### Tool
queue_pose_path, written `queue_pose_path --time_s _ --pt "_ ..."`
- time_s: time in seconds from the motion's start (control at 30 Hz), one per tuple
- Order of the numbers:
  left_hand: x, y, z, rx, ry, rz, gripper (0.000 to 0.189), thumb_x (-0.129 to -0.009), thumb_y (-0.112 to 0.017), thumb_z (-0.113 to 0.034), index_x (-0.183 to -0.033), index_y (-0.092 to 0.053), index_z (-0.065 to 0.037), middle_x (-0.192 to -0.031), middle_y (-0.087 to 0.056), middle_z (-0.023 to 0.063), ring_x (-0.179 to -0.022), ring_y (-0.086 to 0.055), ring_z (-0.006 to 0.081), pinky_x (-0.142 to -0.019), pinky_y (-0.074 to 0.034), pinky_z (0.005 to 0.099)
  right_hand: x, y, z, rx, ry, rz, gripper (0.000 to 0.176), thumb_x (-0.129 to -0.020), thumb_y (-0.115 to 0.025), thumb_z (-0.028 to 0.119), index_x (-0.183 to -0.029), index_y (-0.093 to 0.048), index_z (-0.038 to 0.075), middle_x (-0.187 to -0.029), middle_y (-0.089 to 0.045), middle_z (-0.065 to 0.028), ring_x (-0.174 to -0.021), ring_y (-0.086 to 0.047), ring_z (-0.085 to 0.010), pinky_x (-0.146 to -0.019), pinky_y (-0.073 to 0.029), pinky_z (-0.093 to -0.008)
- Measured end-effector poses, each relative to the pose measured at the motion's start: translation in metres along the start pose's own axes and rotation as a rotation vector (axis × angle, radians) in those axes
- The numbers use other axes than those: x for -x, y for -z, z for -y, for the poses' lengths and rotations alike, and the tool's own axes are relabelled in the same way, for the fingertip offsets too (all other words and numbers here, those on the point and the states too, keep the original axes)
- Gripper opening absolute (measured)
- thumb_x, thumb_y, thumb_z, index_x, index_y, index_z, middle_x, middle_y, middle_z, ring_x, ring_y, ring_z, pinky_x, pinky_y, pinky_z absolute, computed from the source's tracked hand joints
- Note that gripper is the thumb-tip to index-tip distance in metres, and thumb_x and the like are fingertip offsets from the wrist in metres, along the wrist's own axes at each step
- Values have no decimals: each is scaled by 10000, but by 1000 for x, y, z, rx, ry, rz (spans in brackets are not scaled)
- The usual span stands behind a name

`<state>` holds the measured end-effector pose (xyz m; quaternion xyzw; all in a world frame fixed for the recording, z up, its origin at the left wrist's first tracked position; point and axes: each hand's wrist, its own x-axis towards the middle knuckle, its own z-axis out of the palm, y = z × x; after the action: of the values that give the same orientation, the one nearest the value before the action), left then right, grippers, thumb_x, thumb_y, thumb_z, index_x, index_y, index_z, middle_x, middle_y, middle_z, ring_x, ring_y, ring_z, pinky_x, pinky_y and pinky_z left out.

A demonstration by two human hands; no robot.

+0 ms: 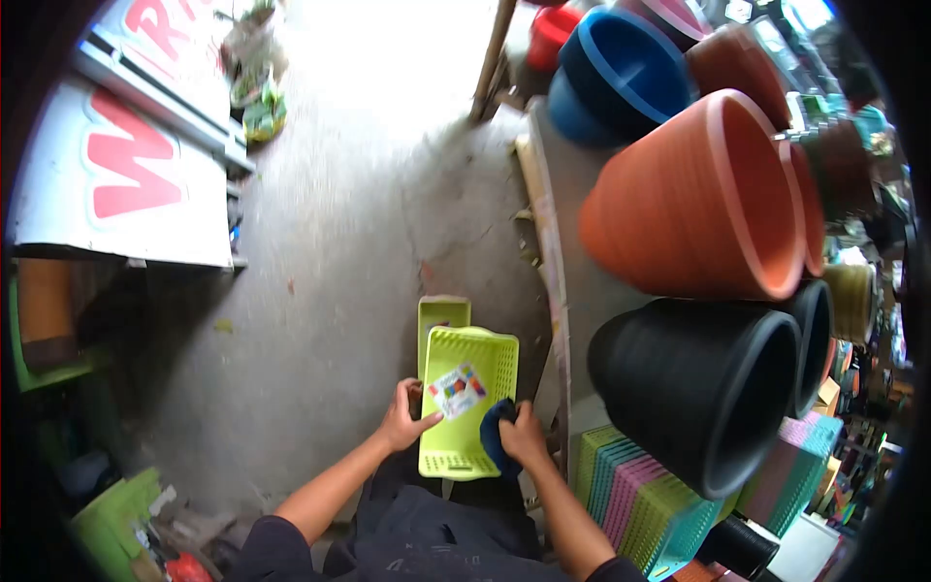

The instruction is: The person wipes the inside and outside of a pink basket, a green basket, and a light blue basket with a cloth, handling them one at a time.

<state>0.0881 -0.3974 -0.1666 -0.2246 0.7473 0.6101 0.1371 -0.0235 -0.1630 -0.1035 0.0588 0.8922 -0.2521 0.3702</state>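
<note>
A lime-green plastic basket (469, 347) with perforated ends is held in front of my body, a printed label (457, 390) lying inside it. My left hand (400, 419) grips the basket's left side, its thumb over the rim near the label. In my right hand (524, 435) is a dark blue cloth (496, 438), bunched against the basket's right inner side. Just beyond the held basket, a second lime-green basket (444, 308) shows, partly covered by the first.
On the right, a ledge (572, 242) bears an orange pot (669, 204), a black pot (679, 378), blue basins (621, 68) and stacked coloured baskets (640, 495). A white sign panel (126, 184) stands left. Grey concrete floor (330, 233) stretches ahead.
</note>
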Motion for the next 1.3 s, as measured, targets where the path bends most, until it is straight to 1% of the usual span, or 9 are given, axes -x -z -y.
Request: queue_pose_path --time_s 0.2,0.33,0.37,0.47,0.5,0.63,0.8,1.0,1.3 --pt "41 3 -109 728 -76 298 1128 -786 -731 -404 -1528 56 -86 -1509 -223 201 -1391 -273 308 -1138 -254 443 116 76 34 -230 154 -118 319 -824 -540 167 -1081 -488 -16 -997 -601 -334 -1005 -573 -509 -845 -470 -483" --pt "65 4 -174 703 -280 349 1076 -795 -692 -368 -1531 47 -100 -1450 -295 206 -1345 -352 311 -1097 -337 449 177 114 1 -667 273 -80 324 -858 -479 61 -1167 -536 -19 -1078 -658 -174 -960 -660 -307 -826 -507 -382" --pt "70 4 -190 672 -323 360 1074 -794 -693 -369 -1530 42 -101 -1438 -302 210 -1311 -393 310 -1069 -374 445 208 137 8 -845 220 -51 320 -858 -530 76 -1162 -569 -16 -1056 -653 -91 -969 -601 -140 -843 -492 -322" --pt "93 -6 -243 649 -450 377 1096 -793 -709 -398 -1527 50 -103 -1416 -313 216 -1227 -481 312 -997 -452 434 284 176 4 -1253 322 -168 343 -868 -545 64 -1195 -567 -37 -1109 -643 -96 -1025 -596 -157 -912 -474 -317" --pt "105 -12 -259 614 -472 385 1112 -793 -717 -416 -1527 61 -110 -1415 -314 213 -1234 -472 314 -999 -449 441 314 180 5 -708 597 -630 391 -878 -561 63 -1249 -548 -60 -1150 -633 -143 -1074 -598 -213 -972 -452 -334" --pt "158 -61 -308 480 -636 442 1138 -804 -725 -464 -1528 91 -139 -1414 -318 201 -1291 -404 320 -1039 -392 467 348 174 -7 -360 844 -1083 539 -863 -554 61 -1378 -450 -57 -1381 -500 -241 -1285 -491 -367 -1074 -365 -441" --pt "220 -132 -322 545 -667 580 1136 -814 -717 -483 -1535 76 -107 -1485 -261 202 -1377 -302 322 -1120 -270 455 320 144 -43 217 671 -797 738 -819 -586 237 -1489 -328 62 -1552 -250 -225 -1442 -230 -399 -1168 -180 -513" --pt "264 -181 -310 462 -768 691 1103 -790 -738 -429 -1544 -27 -54 -1536 -223 179 -1412 -264 286 -1141 -242 418 349 166 -76 265 641 -889 792 -783 -627 319 -1473 -344 55 -1537 -246 -246 -1457 -151 -426 -1173 -125 -542" --pt "299 -210 -303 404 -836 772 1068 -776 -757 -328 -1539 -70 -36 -1509 -279 163 -1385 -314 258 -1118 -295 392 384 185 -108 -376 547 -1221 682 -815 -642 299 -1390 -401 21 -1419 -371 -266 -1362 -302 -456 -1145 -201 -532"
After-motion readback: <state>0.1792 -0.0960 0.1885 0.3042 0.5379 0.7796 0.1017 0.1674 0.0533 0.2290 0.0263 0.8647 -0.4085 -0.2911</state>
